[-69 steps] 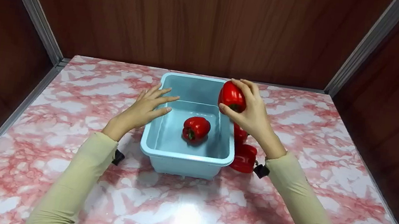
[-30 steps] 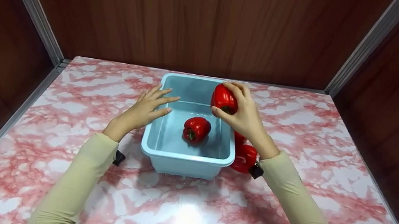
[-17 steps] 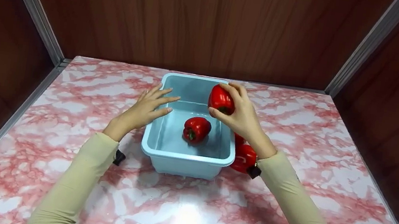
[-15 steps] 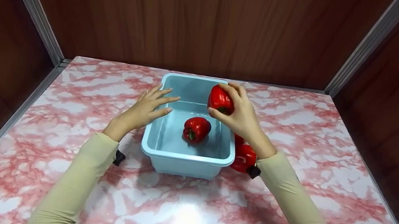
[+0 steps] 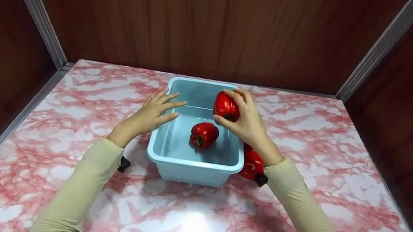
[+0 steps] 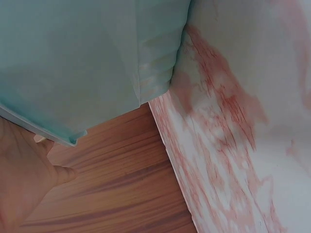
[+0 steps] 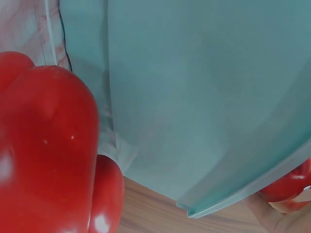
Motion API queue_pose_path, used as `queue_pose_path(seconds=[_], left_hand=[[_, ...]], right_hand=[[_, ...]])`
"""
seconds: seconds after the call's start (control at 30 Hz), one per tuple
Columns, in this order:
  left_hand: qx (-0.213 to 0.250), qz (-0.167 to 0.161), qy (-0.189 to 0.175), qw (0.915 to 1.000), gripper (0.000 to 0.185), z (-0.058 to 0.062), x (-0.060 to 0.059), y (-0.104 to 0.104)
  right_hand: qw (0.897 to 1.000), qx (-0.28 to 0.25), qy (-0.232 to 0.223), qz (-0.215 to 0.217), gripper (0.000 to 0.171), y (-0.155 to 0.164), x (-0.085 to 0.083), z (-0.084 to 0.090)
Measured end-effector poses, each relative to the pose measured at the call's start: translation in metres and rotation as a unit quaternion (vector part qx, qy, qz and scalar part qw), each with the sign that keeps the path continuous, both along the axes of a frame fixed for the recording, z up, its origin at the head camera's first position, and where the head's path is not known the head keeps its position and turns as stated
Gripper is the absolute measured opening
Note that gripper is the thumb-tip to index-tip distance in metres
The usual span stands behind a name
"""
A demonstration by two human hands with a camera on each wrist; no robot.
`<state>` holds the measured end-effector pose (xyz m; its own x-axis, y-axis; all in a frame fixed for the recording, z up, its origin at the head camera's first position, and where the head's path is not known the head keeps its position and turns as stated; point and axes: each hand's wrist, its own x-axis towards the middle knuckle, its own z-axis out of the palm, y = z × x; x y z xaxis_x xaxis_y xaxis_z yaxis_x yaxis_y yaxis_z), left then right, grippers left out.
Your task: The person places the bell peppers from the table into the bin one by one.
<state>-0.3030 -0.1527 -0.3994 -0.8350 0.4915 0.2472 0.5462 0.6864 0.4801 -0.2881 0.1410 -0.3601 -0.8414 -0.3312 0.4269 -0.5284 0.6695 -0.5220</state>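
Observation:
A light blue plastic tub (image 5: 194, 164) stands mid-table with one red bell pepper (image 5: 204, 135) lying on its floor. My right hand (image 5: 247, 121) grips another red bell pepper (image 5: 226, 106) between thumb and fingers, over the tub's right side. That held pepper also peeks past the rim in the right wrist view. With fingers spread and straight, my left hand (image 5: 150, 114) lies at the tub's left rim, holding nothing. In the left wrist view the left hand (image 6: 24, 167) shows beside the rim; whether it touches is hard to tell.
Outside the tub's right wall sit red bell peppers (image 5: 252, 164), partly hidden by the right arm; two show large in the right wrist view, the nearer pepper (image 7: 46, 150) in front. Wood-look panels (image 5: 220, 24) enclose the pink marbled table (image 5: 159, 215) at the back and sides.
My right hand has carried its pepper leftward and slightly lower, from the tub's right rim to over its inside. The left hand and the pepper in the tub have stayed put.

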Motion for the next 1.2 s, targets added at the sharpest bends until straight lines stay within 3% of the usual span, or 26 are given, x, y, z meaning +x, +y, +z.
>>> queue_pose_path(seconds=[0.3, 0.7, 1.07, 1.2], left_hand=[[-0.005, 0.006, -0.005, 1.0, 0.047, 0.0007, 0.0001, 0.0011], [0.014, -0.009, 0.001, 0.9999, 0.045, -0.0008, 0.0003, -0.0002], [0.01, -0.01, 0.012, 0.9998, 0.045, -0.0033, -0.0005, 0.0003], [0.007, -0.01, 0.015, 0.9998, 0.045, -0.0017, -0.0014, 0.0002]], right_hand=[[1.0, 0.006, 0.007, 0.005, 0.07, -0.0028, -0.0001, -0.0005], [1.0, 0.011, 0.02, 0.002, 0.07, -0.0017, -0.0009, -0.0021], [1.0, 0.022, 0.006, -0.008, 0.071, -0.0002, -0.0012, -0.0055], [1.0, 0.013, 0.024, -0.002, 0.067, 0.0009, -0.0008, -0.0022]])
